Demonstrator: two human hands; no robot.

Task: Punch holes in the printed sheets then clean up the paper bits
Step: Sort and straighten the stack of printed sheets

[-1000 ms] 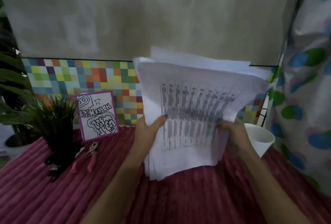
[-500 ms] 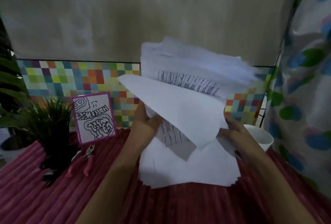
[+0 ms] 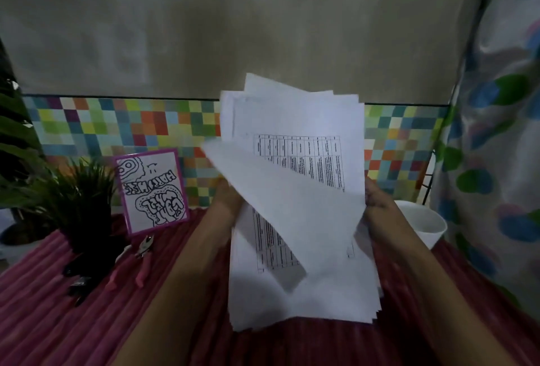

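Observation:
A thick stack of printed sheets (image 3: 295, 292) stands nearly upright above the red cloth in the middle of the head view, with tables of text on the pages. My left hand (image 3: 229, 199) grips its left edge and my right hand (image 3: 380, 205) grips its right edge. One top sheet (image 3: 280, 196) is folded down across the front, blank side out, and hides part of the print. A pink-handled hole punch plier (image 3: 143, 257) lies on the cloth to the left, apart from both hands.
A dark potted plant (image 3: 79, 210) and a purple-framed doodle card (image 3: 153, 190) stand at the left. A white cup (image 3: 423, 222) sits behind my right wrist. A patterned curtain (image 3: 496, 161) hangs at the right; a checkered tile strip (image 3: 117, 126) backs the table.
The stack has been turned more upright and square. The top sheet, flat one second ago, peeled forward and now hangs folded across the front. Both hands kept their grip on the edges.

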